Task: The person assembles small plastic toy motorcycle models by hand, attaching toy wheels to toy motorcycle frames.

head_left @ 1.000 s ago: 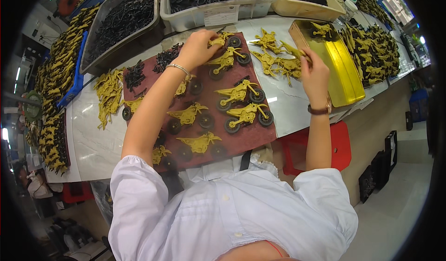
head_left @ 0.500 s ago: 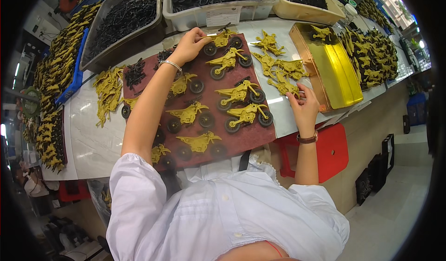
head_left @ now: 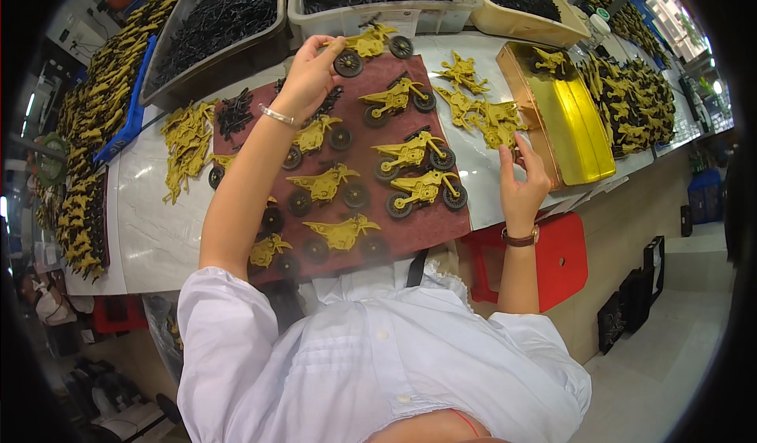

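My left hand [head_left: 309,74] reaches to the far edge of a dark red mat [head_left: 430,226] and grips a yellow toy motorcycle [head_left: 369,44] by its black rear wheel. Several more finished yellow motorcycles [head_left: 412,153] with black wheels lie in rows on the mat. My right hand [head_left: 522,184] is at the near edge of a loose pile of yellow motorcycle bodies [head_left: 482,113] on the white table. Its thumb and fingers pinch one yellow body [head_left: 509,137] there.
A shiny gold tray [head_left: 569,123] lies right of the pile. Grey and white bins of black parts [head_left: 221,29] line the far edge. Heaps of yellow bodies [head_left: 185,143] and black wheels [head_left: 235,113] lie left of the mat. A red stool [head_left: 561,257] stands under the table.
My right hand has drawn back from the middle of the yellow pile toward me. My left hand stayed at the mat's far edge with the motorcycle.
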The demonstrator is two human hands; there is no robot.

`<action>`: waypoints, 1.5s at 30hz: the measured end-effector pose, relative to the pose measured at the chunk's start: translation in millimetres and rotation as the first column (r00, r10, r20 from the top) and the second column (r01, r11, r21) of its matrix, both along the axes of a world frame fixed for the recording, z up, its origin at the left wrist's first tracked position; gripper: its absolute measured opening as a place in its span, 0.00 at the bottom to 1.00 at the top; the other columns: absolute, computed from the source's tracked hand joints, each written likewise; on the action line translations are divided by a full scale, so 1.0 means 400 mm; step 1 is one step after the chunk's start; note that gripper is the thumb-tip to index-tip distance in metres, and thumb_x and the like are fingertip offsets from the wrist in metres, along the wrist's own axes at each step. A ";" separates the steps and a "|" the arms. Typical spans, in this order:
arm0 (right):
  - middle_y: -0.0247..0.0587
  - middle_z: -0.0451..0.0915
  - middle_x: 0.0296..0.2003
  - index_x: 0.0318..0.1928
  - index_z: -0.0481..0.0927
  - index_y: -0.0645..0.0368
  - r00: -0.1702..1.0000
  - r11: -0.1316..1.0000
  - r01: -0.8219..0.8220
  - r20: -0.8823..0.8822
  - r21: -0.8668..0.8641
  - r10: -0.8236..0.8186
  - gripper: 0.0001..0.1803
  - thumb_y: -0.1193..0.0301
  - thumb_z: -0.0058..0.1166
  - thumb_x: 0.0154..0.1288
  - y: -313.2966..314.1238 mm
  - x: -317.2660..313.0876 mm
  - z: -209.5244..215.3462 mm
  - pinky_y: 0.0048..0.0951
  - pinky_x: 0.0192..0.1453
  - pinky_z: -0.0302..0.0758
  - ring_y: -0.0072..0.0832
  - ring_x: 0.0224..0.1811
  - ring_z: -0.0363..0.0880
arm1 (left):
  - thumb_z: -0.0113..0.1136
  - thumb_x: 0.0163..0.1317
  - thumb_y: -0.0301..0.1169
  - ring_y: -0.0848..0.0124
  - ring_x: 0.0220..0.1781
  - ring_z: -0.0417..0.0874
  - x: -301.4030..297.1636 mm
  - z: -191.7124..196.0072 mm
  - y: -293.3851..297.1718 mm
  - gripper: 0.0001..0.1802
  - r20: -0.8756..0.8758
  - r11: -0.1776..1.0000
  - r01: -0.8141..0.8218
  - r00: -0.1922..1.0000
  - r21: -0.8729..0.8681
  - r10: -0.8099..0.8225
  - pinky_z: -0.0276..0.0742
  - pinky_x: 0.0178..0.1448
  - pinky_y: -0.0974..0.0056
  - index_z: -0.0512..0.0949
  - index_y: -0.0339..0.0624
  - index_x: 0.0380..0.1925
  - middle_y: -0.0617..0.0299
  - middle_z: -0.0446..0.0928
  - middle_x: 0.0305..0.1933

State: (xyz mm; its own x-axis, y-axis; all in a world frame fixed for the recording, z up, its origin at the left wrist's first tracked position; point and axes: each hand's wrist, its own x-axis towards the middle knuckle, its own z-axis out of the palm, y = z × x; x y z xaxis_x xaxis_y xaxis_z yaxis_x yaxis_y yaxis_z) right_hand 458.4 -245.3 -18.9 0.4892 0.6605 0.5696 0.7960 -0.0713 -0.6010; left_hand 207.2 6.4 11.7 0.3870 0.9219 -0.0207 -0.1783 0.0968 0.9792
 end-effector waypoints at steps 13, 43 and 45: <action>0.44 0.82 0.47 0.46 0.83 0.58 0.793 0.814 -0.580 0.256 0.039 0.553 0.17 0.77 0.64 0.52 0.076 -0.212 0.185 0.35 0.49 0.75 0.41 0.45 0.77 | 0.42 0.74 0.34 0.66 0.52 0.81 -0.137 0.042 -0.403 0.18 0.365 0.921 0.311 0.906 -0.236 -0.212 0.81 0.56 0.56 0.69 0.31 0.55 0.53 0.76 0.54; 0.43 0.81 0.47 0.44 0.83 0.58 0.723 0.742 -0.667 0.178 -0.073 0.667 0.16 0.77 0.64 0.51 0.045 -0.261 0.150 0.35 0.49 0.75 0.41 0.45 0.77 | 0.53 0.67 0.30 0.73 0.51 0.78 -0.125 0.014 -0.504 0.17 0.176 0.993 0.074 0.983 -0.094 -0.056 0.76 0.56 0.66 0.72 0.32 0.53 0.58 0.77 0.49; 0.41 0.81 0.45 0.43 0.83 0.57 0.742 0.768 -0.637 0.213 -0.073 0.636 0.16 0.77 0.65 0.50 0.040 -0.260 0.148 0.33 0.47 0.75 0.40 0.44 0.78 | 0.60 0.62 0.24 0.77 0.48 0.77 -0.118 0.013 -0.504 0.16 0.169 0.996 0.045 0.985 -0.080 -0.031 0.75 0.54 0.70 0.74 0.33 0.50 0.62 0.77 0.47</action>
State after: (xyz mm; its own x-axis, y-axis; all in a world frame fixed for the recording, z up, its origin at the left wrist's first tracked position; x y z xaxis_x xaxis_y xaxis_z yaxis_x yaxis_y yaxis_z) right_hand 354.3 -229.2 40.5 -0.1772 0.7716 0.6109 0.7621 0.5003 -0.4109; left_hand 159.9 -195.3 16.7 0.4258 0.9044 -0.0283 -0.3341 0.1862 0.9240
